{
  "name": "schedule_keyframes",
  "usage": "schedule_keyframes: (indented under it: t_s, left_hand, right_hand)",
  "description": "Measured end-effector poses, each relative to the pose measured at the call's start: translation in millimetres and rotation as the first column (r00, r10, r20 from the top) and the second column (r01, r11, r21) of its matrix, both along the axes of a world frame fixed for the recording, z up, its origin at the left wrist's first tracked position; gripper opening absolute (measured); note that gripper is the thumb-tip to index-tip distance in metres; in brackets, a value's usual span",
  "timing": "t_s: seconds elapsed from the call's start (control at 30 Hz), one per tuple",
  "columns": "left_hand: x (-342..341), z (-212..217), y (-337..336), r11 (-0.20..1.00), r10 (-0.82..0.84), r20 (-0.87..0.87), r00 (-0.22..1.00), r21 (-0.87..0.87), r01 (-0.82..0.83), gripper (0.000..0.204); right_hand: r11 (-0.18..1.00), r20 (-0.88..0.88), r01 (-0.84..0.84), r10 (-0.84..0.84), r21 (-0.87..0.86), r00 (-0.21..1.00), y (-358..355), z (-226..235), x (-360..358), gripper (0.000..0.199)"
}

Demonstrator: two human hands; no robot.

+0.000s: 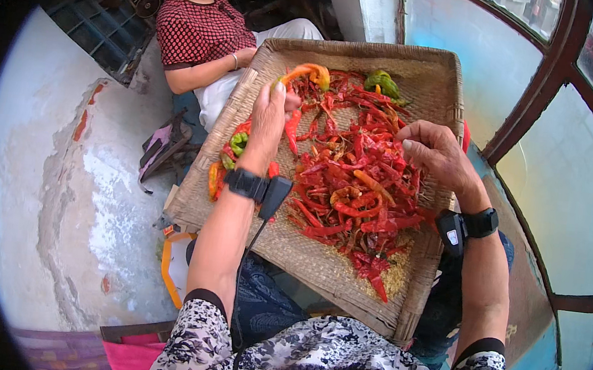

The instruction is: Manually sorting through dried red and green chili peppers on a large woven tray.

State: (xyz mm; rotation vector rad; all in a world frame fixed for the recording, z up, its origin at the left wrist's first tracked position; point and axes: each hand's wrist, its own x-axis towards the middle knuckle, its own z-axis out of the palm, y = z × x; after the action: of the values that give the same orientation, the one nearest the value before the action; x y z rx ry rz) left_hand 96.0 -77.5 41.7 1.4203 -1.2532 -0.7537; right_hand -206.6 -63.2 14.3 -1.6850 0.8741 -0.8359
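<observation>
A shallow woven tray [199, 197] holds a heap of dried red chili peppers [355, 169]. My left hand [266, 125] is over the tray's left part, its fingers closed on the end of a curved orange chili pepper [311, 74]. Fresh red chilies lie beside that hand, and a green-and-red one [238, 144] lies left of its wrist. At the heap's right side is my right hand [443, 155], thumb and fingers curled together. Whatever may be inside those fingers is hidden. A wrinkled green pepper [382, 85] lies near the far edge.
Loose yellow seeds [396, 273] cover the tray's near right part. Another person [200, 33] in a red patterned top sits beyond its far left corner. Framed glass panes [561, 182] stand on the right, a worn wall [95, 201] on the left. Each wrist wears a strapped device.
</observation>
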Motion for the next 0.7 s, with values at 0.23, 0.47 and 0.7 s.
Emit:
schedule_keyframes:
  t_s: [0.23,0.47,0.7]
  left_hand:
    - [-35,-41,-19,0.910,-0.415,0.545,0.728,0.266,0.319,0.058]
    - [-79,-60,-15,0.831,-0.546,0.571,0.614,0.462,0.310,0.049]
    - [-85,-31,44,0.826,-0.504,0.630,0.591,0.153,0.542,0.026]
  right_hand:
    - [0.997,0.055,0.083,-0.082,-0.004,0.995,-4,-2,-1,0.017]
    - [0.998,0.014,0.054,-0.054,-0.011,0.998,-10,-5,-5,0.023]
    - [0.993,-0.027,0.039,-0.042,-0.110,0.999,-9,-8,-6,0.023]
